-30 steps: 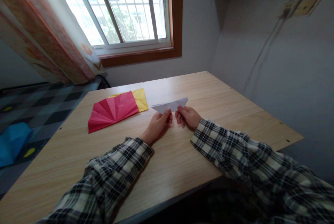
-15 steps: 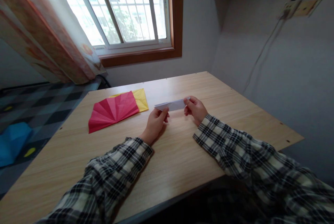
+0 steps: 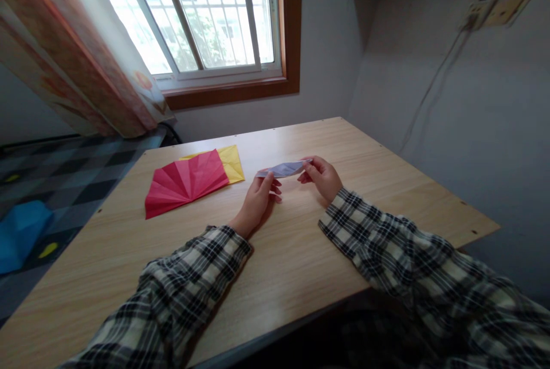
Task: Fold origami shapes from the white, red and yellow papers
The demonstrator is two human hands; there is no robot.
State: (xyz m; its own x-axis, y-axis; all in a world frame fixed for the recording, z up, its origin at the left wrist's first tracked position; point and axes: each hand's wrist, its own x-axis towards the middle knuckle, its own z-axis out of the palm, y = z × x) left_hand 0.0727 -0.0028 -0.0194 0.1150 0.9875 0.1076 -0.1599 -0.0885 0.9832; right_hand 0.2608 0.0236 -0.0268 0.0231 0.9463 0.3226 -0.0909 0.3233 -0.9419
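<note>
Both hands up over the middle of the wooden bench (image 3: pixel 301 266), holding one folded strip of pale grey-lilac paper (image 3: pixel 281 169) between them. Left hand (image 3: pixel 256 200) pinches the strip's left end, fingertips closed on it, wrist low near the bench top. Right hand (image 3: pixel 323 177) pinches the right end, thumb and fingers clamped on the paper. Hands are apart, the paper spanning the gap. Strip sits just above the bench surface, roughly level, slightly bowed in the middle; can't tell if its underside touches the wood. Both arms in black-and-white plaid sleeves (image 3: pixel 193 283). To the left of the hands, lying flat on the bench: a red pleated paper fan shape (image 3: pixel 184 181), spread open, overlapping a yellow sheet (image 3: pixel 232 161) whose corner shows behind it, near the paper strip but not touching. Behind the bench a window with bars (image 3: pixel 201 14), wood frame, patterned curtain (image 3: pixel 64 54) at left. Checkered floor (image 3: pixel 64 180) at left with a blue object (image 3: pixel 19 231) on it. Grey wall at right with a cable and a socket plate (image 3: pixel 501 11).
</note>
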